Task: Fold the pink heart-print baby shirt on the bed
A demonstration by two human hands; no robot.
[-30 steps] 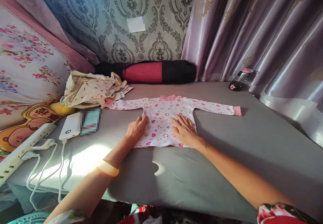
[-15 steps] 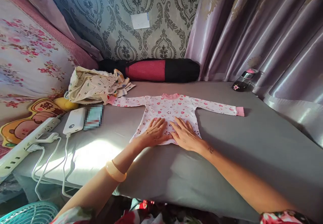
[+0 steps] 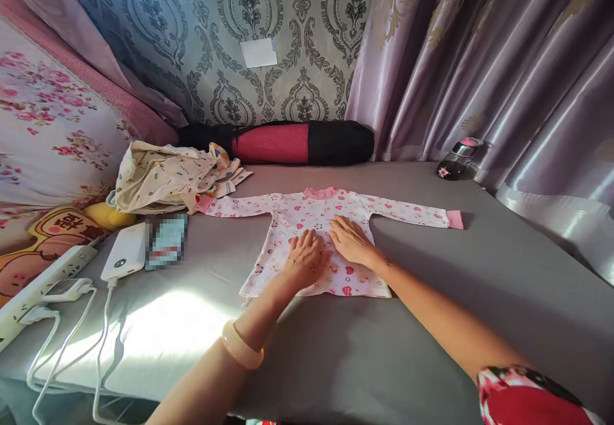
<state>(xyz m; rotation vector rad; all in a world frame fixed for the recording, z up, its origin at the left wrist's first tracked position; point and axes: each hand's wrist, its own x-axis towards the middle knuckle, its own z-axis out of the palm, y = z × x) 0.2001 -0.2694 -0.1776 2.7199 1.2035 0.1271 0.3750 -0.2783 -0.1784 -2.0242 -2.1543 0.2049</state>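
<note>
A small white baby shirt [image 3: 311,211] with pink hearts and pink cuffs lies spread flat on the grey bed sheet [image 3: 432,323], both sleeves stretched out sideways. My left hand [image 3: 304,260] rests flat on the middle of the shirt's body, fingers stretched out. My right hand [image 3: 350,241] lies flat beside it on the shirt's right half, fingers spread. Neither hand holds anything. A pale bangle [image 3: 241,346] sits on my left wrist.
A crumpled cream garment pile [image 3: 167,176] lies at the back left. A red and black roll bag [image 3: 278,142] lies against the wall. A power bank [image 3: 123,260], phone [image 3: 165,249], power strip [image 3: 43,284] and cables sit left. A small bottle [image 3: 455,158] stands by the curtain.
My left hand slid from the shirt's left edge to its middle. Both hands moved up the shirt's body, side by side, and the lower hem now shows below them.
</note>
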